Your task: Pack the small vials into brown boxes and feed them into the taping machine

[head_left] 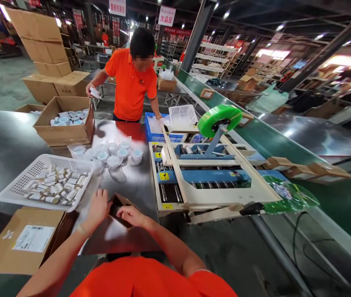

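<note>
A small brown cardboard box point(125, 200) stands on the metal table before me, its top open and its inside dark. My left hand point(100, 205) is closed at the box's left side, fingers bent over the edge. Reaching across from the right, my right hand point(132, 215) has its curled fingers at the box's opening and seems to grip its wall; the fingertips are partly hidden. Just beyond the box are several round white-lidded tubs point(113, 161) in clear wrap. To the left, a white perforated basket point(11, 194) holds many small white bottles with gold-coloured bands.
Flat cartons with a label point(33, 238) lie at the near left. A larger carton point(64, 134) holds more tubs. Right of the table stands a tape sealing machine point(206, 175), then a green conveyor point(326, 194) with boxes. Opposite, a co-worker point(135, 86) reaches toward a blue crate point(163, 137).
</note>
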A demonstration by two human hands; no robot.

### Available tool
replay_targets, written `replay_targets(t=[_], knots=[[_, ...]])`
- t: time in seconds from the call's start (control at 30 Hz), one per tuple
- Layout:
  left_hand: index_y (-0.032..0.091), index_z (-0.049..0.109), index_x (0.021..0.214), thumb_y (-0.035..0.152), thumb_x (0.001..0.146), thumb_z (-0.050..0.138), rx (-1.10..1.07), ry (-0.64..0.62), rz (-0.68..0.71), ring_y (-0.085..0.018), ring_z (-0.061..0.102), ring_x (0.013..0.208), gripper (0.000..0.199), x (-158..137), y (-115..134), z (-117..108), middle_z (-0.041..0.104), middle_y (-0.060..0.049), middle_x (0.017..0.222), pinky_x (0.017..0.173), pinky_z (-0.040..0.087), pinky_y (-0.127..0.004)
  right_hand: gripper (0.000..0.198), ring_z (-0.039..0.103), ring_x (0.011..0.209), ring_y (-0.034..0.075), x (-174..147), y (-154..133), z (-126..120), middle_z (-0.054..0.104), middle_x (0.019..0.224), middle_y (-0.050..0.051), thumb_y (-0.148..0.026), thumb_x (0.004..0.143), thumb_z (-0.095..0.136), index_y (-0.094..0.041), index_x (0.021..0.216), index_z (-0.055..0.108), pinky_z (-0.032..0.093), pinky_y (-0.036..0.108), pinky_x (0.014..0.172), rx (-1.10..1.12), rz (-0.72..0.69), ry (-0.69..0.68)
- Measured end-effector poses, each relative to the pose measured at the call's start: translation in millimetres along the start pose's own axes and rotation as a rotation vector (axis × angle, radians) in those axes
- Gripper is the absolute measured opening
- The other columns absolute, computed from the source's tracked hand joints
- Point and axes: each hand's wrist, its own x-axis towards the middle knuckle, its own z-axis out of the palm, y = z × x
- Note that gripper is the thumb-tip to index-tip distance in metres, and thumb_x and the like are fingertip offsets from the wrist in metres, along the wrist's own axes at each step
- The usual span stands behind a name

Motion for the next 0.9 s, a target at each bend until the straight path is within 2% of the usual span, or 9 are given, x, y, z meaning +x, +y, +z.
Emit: replay_targets(t=[0.07, 0.2, 0.37, 0.47, 0.53, 0.6, 0.7, 0.8, 0.9], knots=[[0.021, 0.079, 0.111, 0.024, 0.099, 0.055, -0.028, -0.123, 0.015, -0.033, 0.076, 0.104, 0.027, -15.1, -7.7, 1.9, 0.078, -0.016, 0.110, 0.095, 0.060, -0.046, 0.022, 0.073, 0.089, 0.022, -2.4, 0.0, 0.0, 0.079, 0.093, 0.004, -0.035, 0.101, 0.062, -0.023, 0.089, 0.076, 0.058, 0.034, 0.089, 0.031, 0.009, 0.070], [0.023, 0.079, 0.103, 0.039, 0.106, 0.050, -0.075, -0.284, 0.241, -0.031, 0.075, 0.109, 0.033, -23.7, -4.6, 6.1, 0.078, -0.014, 0.112, 0.103, 0.056, -0.043, 0.027, 0.069, 0.082, 0.022, -3.6, 0.4, 4.8, 0.071, 0.083, 0.003, -0.038, 0.101, 0.063, -0.022, 0.080, 0.069, 0.057, 0.034, 0.086, 0.012, 0.059, 0.093], [0.024, 0.078, 0.102, 0.040, 0.102, 0.062, -0.090, -0.297, 0.295, -0.032, 0.071, 0.115, 0.022, 3.7, 6.5, 9.9, 0.078, -0.013, 0.109, 0.113, 0.052, -0.050, 0.013, 0.067, 0.081, 0.021, 4.1, -6.7, -6.7, 0.071, 0.087, 0.002, -0.035, 0.098, 0.071, -0.023, 0.093, 0.071, 0.057, 0.033, 0.080, -0.117, 0.057, 0.062], [0.020, 0.074, 0.116, 0.034, 0.101, 0.064, 0.031, -0.054, 0.168, -0.040, 0.063, 0.132, 0.023, 9.9, 13.8, 31.1, 0.074, -0.019, 0.130, 0.122, 0.040, -0.068, 0.016, 0.072, 0.107, 0.030, 8.8, -13.9, -17.0, 0.077, 0.111, 0.011, -0.031, 0.101, 0.068, -0.024, 0.112, 0.076, 0.058, 0.044, 0.101, -0.334, -0.007, 0.292], [0.018, 0.070, 0.124, 0.040, 0.099, 0.070, 0.013, 0.128, 0.009, -0.046, 0.058, 0.139, 0.034, 8.6, 14.0, 47.5, 0.066, -0.025, 0.142, 0.122, 0.037, -0.074, 0.037, 0.067, 0.130, 0.039, 10.2, -13.8, -11.7, 0.074, 0.133, 0.020, -0.037, 0.098, 0.075, -0.021, 0.131, 0.074, 0.052, 0.056, 0.114, -0.471, 0.064, 0.474], [0.018, 0.064, 0.134, 0.047, 0.091, 0.080, -0.163, 0.224, -0.149, -0.048, 0.056, 0.141, 0.054, 7.8, 8.6, 56.7, 0.060, -0.027, 0.148, 0.119, 0.044, -0.070, 0.073, 0.058, 0.142, 0.051, 9.4, -8.7, 8.2, 0.065, 0.150, 0.030, -0.047, 0.084, 0.091, -0.016, 0.146, 0.067, 0.048, 0.069, 0.117, -0.559, 0.219, 0.506], [0.020, 0.053, 0.147, 0.043, 0.079, 0.090, -0.617, 0.139, -0.190, -0.040, 0.060, 0.138, 0.081, 9.4, -8.4, 54.0, 0.059, -0.021, 0.144, 0.114, 0.055, -0.057, 0.108, 0.045, 0.152, 0.062, 3.6, -1.1, 48.1, 0.047, 0.167, 0.037, -0.048, 0.068, 0.103, -0.013, 0.159, 0.058, 0.039, 0.082, 0.118, -0.597, 0.377, 0.415], [0.021, 0.043, 0.153, 0.034, 0.085, 0.082, -0.879, 0.059, -0.244, -0.030, 0.060, 0.141, 0.079, 4.0, -27.6, 46.9, 0.059, -0.018, 0.148, 0.114, 0.057, -0.047, 0.106, 0.036, 0.160, 0.059, 0.0, -1.5, 59.1, 0.037, 0.176, 0.033, -0.034, 0.072, 0.101, -0.018, 0.166, 0.053, 0.026, 0.083, 0.126, -0.542, 0.425, 0.388], [0.021, 0.038, 0.158, 0.033, 0.096, 0.072, -0.895, 0.158, -0.543, -0.027, 0.059, 0.145, 0.071, -19.1, -38.0, 43.3, 0.058, -0.020, 0.151, 0.113, 0.056, -0.043, 0.095, 0.046, 0.157, 0.049, 6.2, -1.5, 39.9, 0.046, 0.172, 0.028, -0.030, 0.081, 0.093, -0.019, 0.166, 0.053, 0.032, 0.074, 0.130, -0.297, 0.439, 0.429]])
